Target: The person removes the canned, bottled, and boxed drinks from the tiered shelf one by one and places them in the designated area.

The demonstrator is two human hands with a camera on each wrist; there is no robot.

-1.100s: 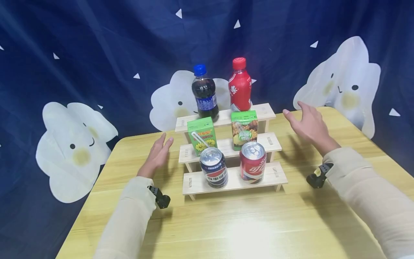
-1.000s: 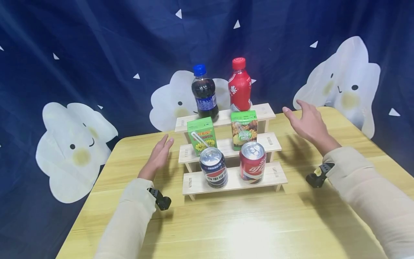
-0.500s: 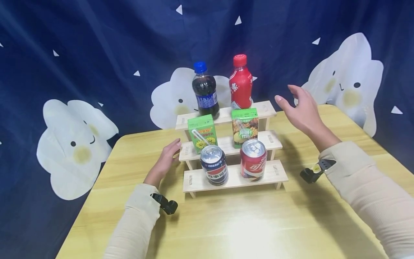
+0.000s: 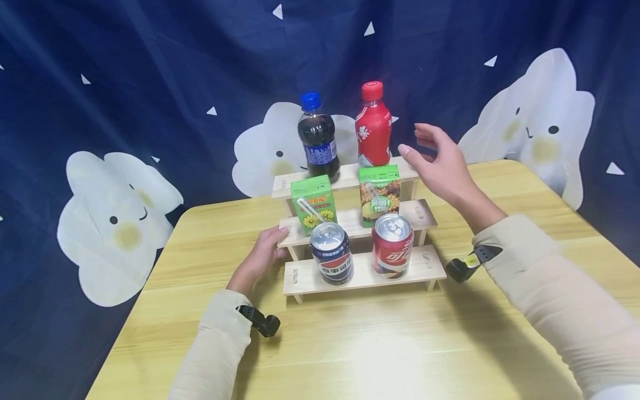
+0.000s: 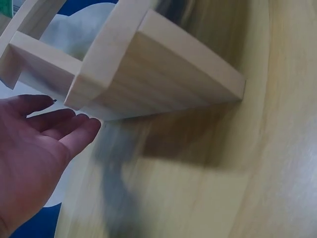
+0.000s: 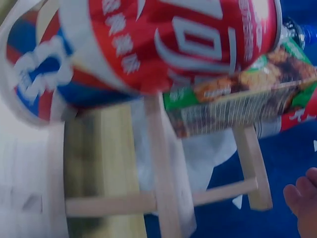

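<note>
The wooden stand stood on the table (image 4: 350, 344) between the 2 hands, with all 6 visible drinks on its 3 shelves. The top shelf (image 4: 347, 174) bore a dark bottle (image 4: 321, 153) and a red bottle (image 4: 374, 133), the middle shelf (image 4: 348, 219) 2 green boxes (image 4: 380, 197), and the bottom shelf (image 4: 362, 272) a dark blue can (image 4: 332, 255) and a red can (image 4: 392, 250). The left hand (image 4: 260, 255), its fingers loose and wrapped round nothing, lay at the left end of the middle shelf; whether it touched the wood could not be told. The right hand (image 4: 445, 164) hung beside the right end of the top shelf, thumb and fingers spread apart, holding nothing. Judging by this, the reach toward the stand looked nearly made on both sides, while a firm hold on the stand or any drink was not yet taken.
</note>
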